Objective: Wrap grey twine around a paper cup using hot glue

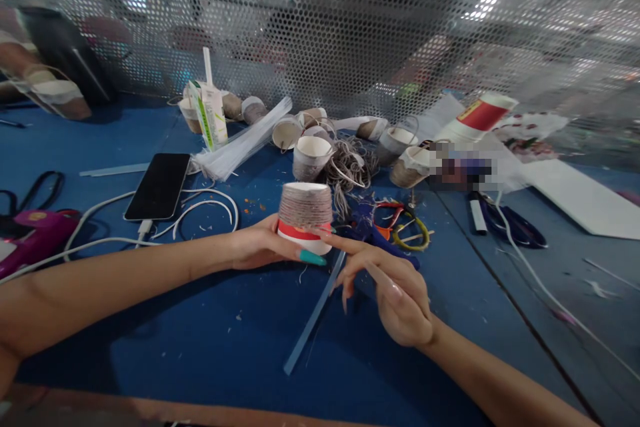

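The left hand [265, 240]'s grip is clamped around the low part of a paper cup [306, 219], with the thumb across the front. The cup is in the middle, over the blue surface [200, 340], with brownish string [305, 203] wound around it. The right hand [395, 287] has its grip apart, and its pointing finger reaches the cup's side (it seems to touch). If the thumb squeezes too hard, the thin cup could bend. If the string isn't stuck well, rubbing could make its rows slip. I can't tell if the cup's white top is its mouth or its bottom. Behind it, a wrapped cup [313, 159] stands mouth up, and only its pale inside wall shows. A tipped cup [287, 135] shows its pale inside too. The carton [214, 117] hides whatever it holds.
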Demonstrator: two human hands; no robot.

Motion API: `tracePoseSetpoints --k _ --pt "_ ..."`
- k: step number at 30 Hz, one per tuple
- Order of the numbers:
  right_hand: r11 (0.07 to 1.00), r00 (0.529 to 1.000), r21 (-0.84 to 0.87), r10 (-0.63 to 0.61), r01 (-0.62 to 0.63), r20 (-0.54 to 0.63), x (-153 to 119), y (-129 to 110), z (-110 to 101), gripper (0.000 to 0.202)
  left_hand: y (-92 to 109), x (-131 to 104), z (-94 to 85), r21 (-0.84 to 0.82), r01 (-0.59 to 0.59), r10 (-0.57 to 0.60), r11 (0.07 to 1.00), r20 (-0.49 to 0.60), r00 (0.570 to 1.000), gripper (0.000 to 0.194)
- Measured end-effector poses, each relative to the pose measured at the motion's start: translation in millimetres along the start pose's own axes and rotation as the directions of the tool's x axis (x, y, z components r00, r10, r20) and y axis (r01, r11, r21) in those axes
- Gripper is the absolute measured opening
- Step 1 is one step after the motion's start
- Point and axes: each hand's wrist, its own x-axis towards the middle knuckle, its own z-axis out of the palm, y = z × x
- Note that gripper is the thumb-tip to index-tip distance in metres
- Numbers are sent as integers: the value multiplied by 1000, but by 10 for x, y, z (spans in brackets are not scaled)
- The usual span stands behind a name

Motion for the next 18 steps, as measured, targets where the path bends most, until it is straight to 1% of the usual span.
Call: tracePoseSetpoints --k 2,4,5,6,7,8,10,12,13,15,18 --pt "1000 994 -13 -11 10 -108 -11 -2 0 40 7 -1 12 -13 7 -7 1000 7 1000 44" --pt "998 975 -34 -49 43 -217 -22 -5 -8 40 11 0 29 -35 9 -9 999 -3 1000 43" --pt "997 965 -49 -71 60 -254 -26 -7 -15 39 12 0 40 -41 8 -9 999 -21 1000 44" --pt "995 961 -68 -86 70 -261 -28 -9 -23 38 12 2 53 -40 7 -9 999 -46 999 45" --pt "993 966 -90 -96 77 -238 -28 -11 -32 38 9 5 67 -31 5 -8 1000 -76 997 46" --pt "990 978 -115 -104 84 -183 -24 -12 -41 37 5 9 81 -15 4 -6 1000 -106 994 46" --pt "978 994 -181 -109 106 -8 -5 -13 -55 36 -11 19 110 33 -9 14 999 -146 989 45" --pt "957 980 -248 -115 153 161 28 -13 -56 34 -33 31 132 96 -54 70 994 -176 982 45" --pt "944 969 -278 -117 176 218 48 -14 -52 32 -43 36 141 129 -80 104 988 -189 977 45" --pt "923 953 -330 -105 200 284 83 -22 -37 26 -60 42 155 184 -123 161 975 -212 964 45" --pt "901 951 -380 -100 212 294 111 -43 -18 22 -67 39 174 219 -137 187 966 -226 956 44"
